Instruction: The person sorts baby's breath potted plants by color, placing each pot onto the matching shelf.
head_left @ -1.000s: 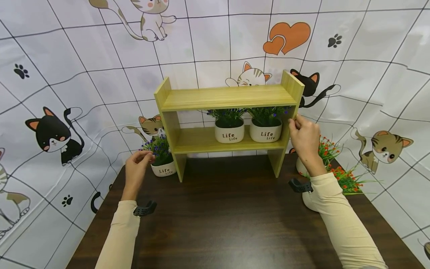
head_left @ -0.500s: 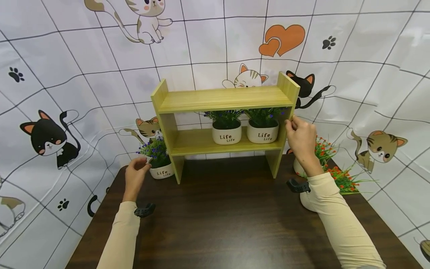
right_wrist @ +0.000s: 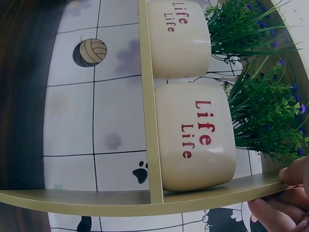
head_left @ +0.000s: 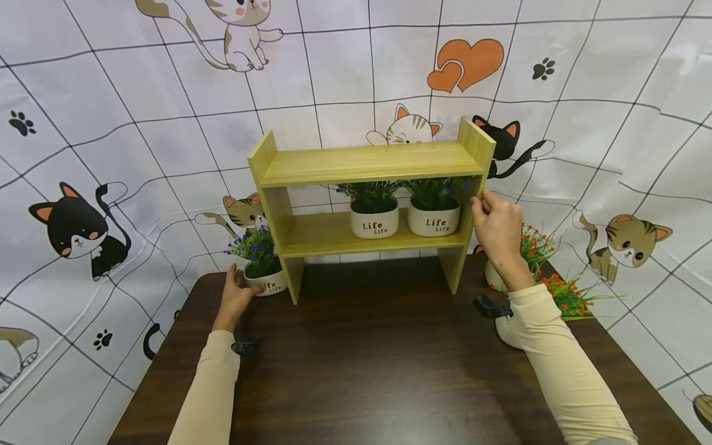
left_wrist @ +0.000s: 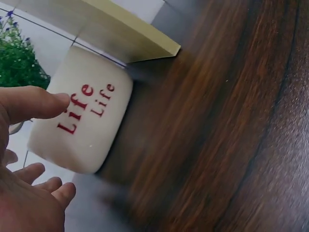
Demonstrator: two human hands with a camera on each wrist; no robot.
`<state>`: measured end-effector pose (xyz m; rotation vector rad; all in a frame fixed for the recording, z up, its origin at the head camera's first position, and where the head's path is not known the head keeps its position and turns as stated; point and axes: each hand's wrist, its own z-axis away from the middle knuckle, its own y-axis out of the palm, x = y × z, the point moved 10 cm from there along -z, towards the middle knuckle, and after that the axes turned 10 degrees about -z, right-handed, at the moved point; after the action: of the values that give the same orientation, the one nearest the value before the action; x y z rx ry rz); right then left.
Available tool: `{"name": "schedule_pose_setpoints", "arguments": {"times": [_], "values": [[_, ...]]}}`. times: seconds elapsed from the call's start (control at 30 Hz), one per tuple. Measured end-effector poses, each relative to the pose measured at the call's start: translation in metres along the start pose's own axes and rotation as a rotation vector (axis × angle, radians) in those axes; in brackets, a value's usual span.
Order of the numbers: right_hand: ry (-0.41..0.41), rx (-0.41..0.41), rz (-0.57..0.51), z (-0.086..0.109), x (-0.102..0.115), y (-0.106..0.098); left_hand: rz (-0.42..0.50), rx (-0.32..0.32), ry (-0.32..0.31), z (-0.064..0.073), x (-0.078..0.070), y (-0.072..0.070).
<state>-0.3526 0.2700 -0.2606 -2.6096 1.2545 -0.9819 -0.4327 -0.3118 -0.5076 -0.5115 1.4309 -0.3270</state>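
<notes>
My left hand (head_left: 236, 298) is at a white pot (head_left: 276, 285) of purple flowers left of a two-tier wooden shelf (head_left: 367, 164). In the left wrist view its thumb (left_wrist: 43, 104) lies across the front of the pot (left_wrist: 91, 140), over the red "Life" lettering, with the other fingers spread by its lower side. My right hand (head_left: 499, 230) pinches the front edge of the shelf's right side panel (right_wrist: 96, 209) between thumb and fingers. Two matching pots, one left (head_left: 375, 224) and one right (head_left: 434, 220), stand on the lower board inside the shelf.
On the right of the dark wooden table (head_left: 361, 371), beside the right forearm, are two white pots with orange-red flowers (head_left: 567, 295), partly covered by the arm. Behind everything hangs a white grid-patterned sheet (head_left: 345, 68) printed with cartoon cats.
My left hand has moved lower and reached around the purple-flowered pot, with thumb and fingers spreading apart. The right hand keeps its pinch on the shelf's side panel. The head view shifted slightly.
</notes>
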Motion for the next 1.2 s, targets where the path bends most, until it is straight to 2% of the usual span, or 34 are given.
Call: {"name": "schedule_pose_setpoints", "arguments": {"times": [0.13,0.37,0.47,0.7,0.97,1.2], "values": [[0.002,0.006,0.009,0.001,-0.001,0.002,0.021,0.016,-0.009,0.001,0.003,0.008],[0.005,-0.001,0.006,0.001,-0.001,0.001,0.029,-0.007,0.004,-0.002,0.004,0.016],[0.004,-0.001,0.002,0.001,-0.001,0.0,0.01,-0.035,0.013,-0.003,0.002,0.017],[0.001,-0.001,-0.002,0.001,-0.002,-0.001,-0.046,-0.1,-0.013,-0.002,0.006,0.016],[0.002,0.0,-0.004,0.001,-0.002,0.0,0.046,-0.071,-0.009,0.0,0.004,0.019],[-0.012,-0.01,-0.002,0.0,-0.001,0.0,0.018,-0.093,-0.013,-0.004,0.009,0.016]]}}
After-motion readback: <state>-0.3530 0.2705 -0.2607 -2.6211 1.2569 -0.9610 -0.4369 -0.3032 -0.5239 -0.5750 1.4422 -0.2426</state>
